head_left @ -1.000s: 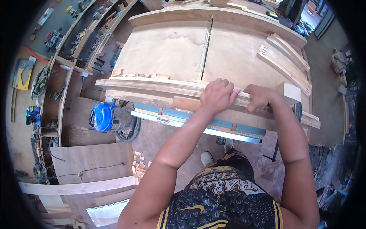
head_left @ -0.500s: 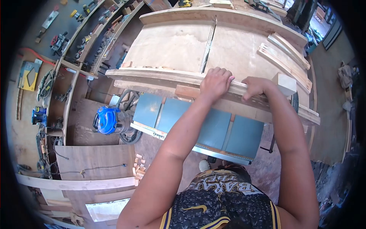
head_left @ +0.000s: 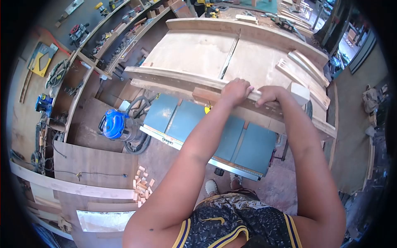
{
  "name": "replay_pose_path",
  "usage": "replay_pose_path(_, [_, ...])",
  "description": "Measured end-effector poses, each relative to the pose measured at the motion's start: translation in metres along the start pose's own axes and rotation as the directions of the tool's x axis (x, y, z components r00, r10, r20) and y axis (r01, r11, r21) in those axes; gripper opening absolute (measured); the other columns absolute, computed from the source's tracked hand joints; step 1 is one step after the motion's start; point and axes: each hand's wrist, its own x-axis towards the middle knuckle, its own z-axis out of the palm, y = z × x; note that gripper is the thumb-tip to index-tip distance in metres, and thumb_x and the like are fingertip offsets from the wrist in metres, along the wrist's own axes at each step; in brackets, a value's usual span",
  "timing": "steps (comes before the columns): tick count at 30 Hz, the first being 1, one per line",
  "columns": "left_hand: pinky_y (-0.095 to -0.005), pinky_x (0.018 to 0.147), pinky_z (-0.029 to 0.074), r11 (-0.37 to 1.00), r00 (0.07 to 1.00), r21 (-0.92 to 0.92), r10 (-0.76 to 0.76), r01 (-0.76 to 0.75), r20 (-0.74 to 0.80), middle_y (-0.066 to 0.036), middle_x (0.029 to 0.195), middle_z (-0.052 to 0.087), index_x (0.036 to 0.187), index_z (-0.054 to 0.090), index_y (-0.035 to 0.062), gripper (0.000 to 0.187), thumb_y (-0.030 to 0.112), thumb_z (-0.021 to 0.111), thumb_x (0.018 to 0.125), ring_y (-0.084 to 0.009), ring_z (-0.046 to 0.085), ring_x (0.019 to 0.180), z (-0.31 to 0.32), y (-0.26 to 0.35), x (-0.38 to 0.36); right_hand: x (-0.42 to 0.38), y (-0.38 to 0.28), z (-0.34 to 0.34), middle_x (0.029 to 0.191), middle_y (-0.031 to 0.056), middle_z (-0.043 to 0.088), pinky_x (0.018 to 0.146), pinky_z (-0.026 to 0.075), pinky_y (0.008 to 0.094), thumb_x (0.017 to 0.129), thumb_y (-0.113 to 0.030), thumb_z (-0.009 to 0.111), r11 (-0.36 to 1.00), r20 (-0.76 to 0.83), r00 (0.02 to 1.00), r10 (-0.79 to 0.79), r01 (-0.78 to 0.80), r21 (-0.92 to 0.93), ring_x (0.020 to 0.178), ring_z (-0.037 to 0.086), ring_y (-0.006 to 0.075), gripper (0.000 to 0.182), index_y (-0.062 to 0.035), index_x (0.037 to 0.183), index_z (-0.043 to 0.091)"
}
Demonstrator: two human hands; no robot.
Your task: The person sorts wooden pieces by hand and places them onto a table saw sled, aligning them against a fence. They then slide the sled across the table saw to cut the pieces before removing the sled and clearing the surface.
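Observation:
My left hand (head_left: 236, 91) is wrapped over the top edge of the near wooden rail (head_left: 178, 78) of a large plywood sled. Just to its right, my right hand (head_left: 269, 95) grips the same rail, thumb on the near side. The sled's plywood base (head_left: 256, 56) has a long slot running through it. A square wood block (head_left: 298, 93) stands by my right wrist. Slotted wood strips (head_left: 304, 80) lie on the right of the base. Under the rail shows the blue-grey saw table (head_left: 258, 149).
A blue shop vacuum (head_left: 115, 124) with a black hose stands left of the saw. Small wood offcuts (head_left: 142, 186) are heaped at the lower left. Shelves (head_left: 124, 41) with tools line the upper left. A clamp (head_left: 285, 151) hangs at the saw's right.
The view has shifted, and the sled sits farther from my body, showing more of the saw table. A yellow piece now shows below the rail near my left wrist. Both hands stay on the rail.

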Motion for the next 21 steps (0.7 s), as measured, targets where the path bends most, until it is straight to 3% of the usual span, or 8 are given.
replay_pose_path(5, [-0.0424, 0.089, 0.049, 1.000, 0.999, -0.007, -0.027, 0.026, -0.040, -0.011, 0.098, 0.066, 0.094, 0.067, 0.0086, 0.031, 0.034, 0.050, 0.098, -0.0299, 0.059, 0.100, -0.015, 0.008, -0.027, -0.026, -0.030, 0.007, 0.111, 0.0197, 0.070, 0.090, 0.052, 0.0387, 0.060, -0.041, 0.082, 0.999, 0.027, 0.999, 0.035, -0.034, -0.033, 0.101, 0.068, 0.0306, 0.077, 0.0006, 0.122, 0.063])
replay_pose_path(9, [-0.0423, 0.089, 0.048, 0.995, 0.996, -0.031, -0.090, 0.090, 0.005, -0.011, 0.101, 0.065, 0.096, 0.066, 0.0083, 0.025, 0.030, 0.054, 0.096, -0.0298, 0.059, 0.100, -0.007, 0.006, -0.012, -0.001, -0.010, -0.008, 0.108, 0.0228, 0.070, 0.088, 0.052, 0.0395, 0.056, -0.041, 0.084, 0.996, 0.035, 0.999, -0.031, 0.034, -0.082, 0.099, 0.068, 0.0332, 0.081, 0.0031, 0.120, 0.063])
replay_pose_path(12, [-0.0425, 0.088, 0.048, 0.972, 0.992, -0.223, -0.091, 0.069, -0.092, -0.014, 0.101, 0.064, 0.099, 0.065, 0.0054, 0.021, 0.023, 0.055, 0.096, -0.0326, 0.059, 0.100, -0.009, -0.002, -0.015, 0.015, -0.009, -0.007, 0.112, 0.0226, 0.069, 0.092, 0.050, 0.0379, 0.056, -0.043, 0.084, 0.994, 0.104, 0.992, -0.075, 0.084, -0.076, 0.103, 0.067, 0.0317, 0.084, 0.0030, 0.122, 0.061])
replay_pose_path(13, [-0.0427, 0.088, 0.047, 0.944, 0.980, -0.328, -0.088, 0.026, -0.176, -0.015, 0.101, 0.063, 0.100, 0.064, 0.0040, 0.019, 0.020, 0.054, 0.095, -0.0340, 0.058, 0.100, -0.010, -0.005, -0.014, 0.024, -0.011, -0.007, 0.114, 0.0226, 0.068, 0.094, 0.050, 0.0377, 0.058, -0.046, 0.082, 0.985, 0.093, 0.981, -0.170, 0.171, 0.004, 0.105, 0.066, 0.0322, 0.084, 0.0014, 0.125, 0.061])
replay_pose_path(16, [-0.0444, 0.089, 0.046, 0.878, 0.943, -0.476, -0.111, -0.055, -0.312, -0.017, 0.100, 0.061, 0.100, 0.063, 0.0022, 0.016, 0.014, 0.054, 0.094, -0.0368, 0.057, 0.100, -0.017, -0.012, -0.025, 0.054, -0.037, 0.006, 0.121, 0.0239, 0.065, 0.100, 0.047, 0.0380, 0.069, -0.058, 0.075, 0.931, -0.045, 0.940, -0.337, 0.340, 0.132, 0.112, 0.064, 0.0333, 0.085, -0.0012, 0.130, 0.059])
replay_pose_path(17, [-0.0459, 0.089, 0.045, 0.856, 0.921, -0.511, -0.134, -0.077, -0.364, -0.018, 0.099, 0.060, 0.099, 0.062, 0.0018, 0.015, 0.012, 0.054, 0.093, -0.0382, 0.056, 0.099, -0.017, -0.016, -0.024, 0.066, -0.031, 0.006, 0.123, 0.0250, 0.064, 0.100, 0.046, 0.0387, 0.074, -0.058, 0.071, 0.961, -0.038, 0.965, -0.258, 0.261, 0.094, 0.114, 0.062, 0.0341, 0.079, -0.0017, 0.129, 0.061])
replay_pose_path(19, [-0.0442, 0.087, 0.046, 0.922, 0.929, -0.374, -0.048, -0.099, -0.366, -0.018, 0.100, 0.062, 0.100, 0.063, 0.0016, 0.016, 0.012, 0.053, 0.095, -0.0365, 0.058, 0.098, -0.018, -0.022, -0.023, 0.071, -0.013, 0.009, 0.126, 0.0261, 0.062, 0.101, 0.046, 0.0393, 0.080, -0.058, 0.067, 0.986, -0.069, 0.989, -0.134, 0.140, 0.089, 0.115, 0.061, 0.0350, 0.074, -0.0021, 0.128, 0.062])
replay_pose_path(21, [-0.0446, 0.087, 0.046, 0.923, 0.927, -0.373, -0.053, -0.098, -0.372, -0.017, 0.099, 0.061, 0.099, 0.063, 0.0028, 0.015, 0.013, 0.053, 0.094, -0.0366, 0.058, 0.097, -0.016, -0.018, -0.018, 0.061, 0.005, 0.002, 0.118, 0.0236, 0.066, 0.099, 0.045, 0.0383, 0.090, -0.053, 0.059, 0.983, -0.151, 0.971, 0.184, -0.177, 0.056, 0.111, 0.063, 0.0326, 0.061, 0.0013, 0.115, 0.068])
